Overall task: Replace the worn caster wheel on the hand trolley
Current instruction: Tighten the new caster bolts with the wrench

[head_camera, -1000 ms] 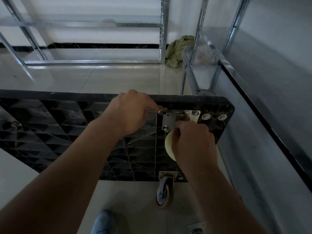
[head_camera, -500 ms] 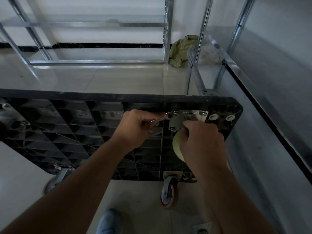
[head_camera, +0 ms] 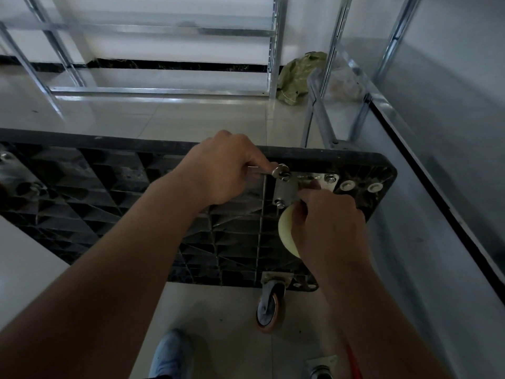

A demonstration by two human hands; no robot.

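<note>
Fitting a caster to the underside of an upturned hand trolley.
The black ribbed trolley deck point(head_camera: 109, 192) stands on edge on the tiled floor point(head_camera: 191, 116), underside toward the viewer, before one metal shelving rack point(head_camera: 164, 31). Two hands work at its upper right corner: the left hand point(head_camera: 221, 170) grips one wrench point(head_camera: 269, 171) whose head sits on a bolt point(head_camera: 285, 175) of the silver mounting plate point(head_camera: 287, 191); the right hand point(head_camera: 330, 225) is curled around the pale yellow caster wheel point(head_camera: 287, 231), holding it against the deck. Three bolt heads show on the plate. One orange-rimmed caster point(head_camera: 269, 305) is mounted at the lower edge; another caster point(head_camera: 321, 369) lies loose on the floor, beside one blue shoe point(head_camera: 169, 354).
</note>
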